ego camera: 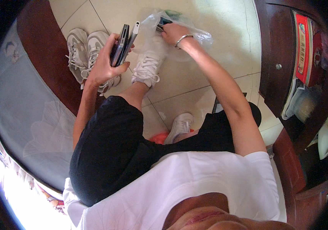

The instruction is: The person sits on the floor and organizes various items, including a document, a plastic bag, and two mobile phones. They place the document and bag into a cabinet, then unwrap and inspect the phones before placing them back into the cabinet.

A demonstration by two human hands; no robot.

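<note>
At the upper left, my left hand point(104, 64) holds a dark, flat device with a metallic edge point(120, 46) and a slim white device with a port at its end point(134, 33), pressed together side by side. My right hand point(175, 34), with a silver bangle at the wrist, reaches into a clear plastic bag point(152, 21). Its fingers grip a small dark object with a glossy face point(163, 24), partly hidden by the bag and the fingers. The bag lies just above and over the toe of a white laced sneaker worn on one foot point(148, 67).
A pair of white-grey sneakers point(77, 47) stands at the left, beside a dark wooden edge and a covered grey surface point(26, 95). On the right is a dark wooden cabinet point(277, 43) holding a red box point(302, 49) and papers. Something red point(158, 138) lies by the other foot.
</note>
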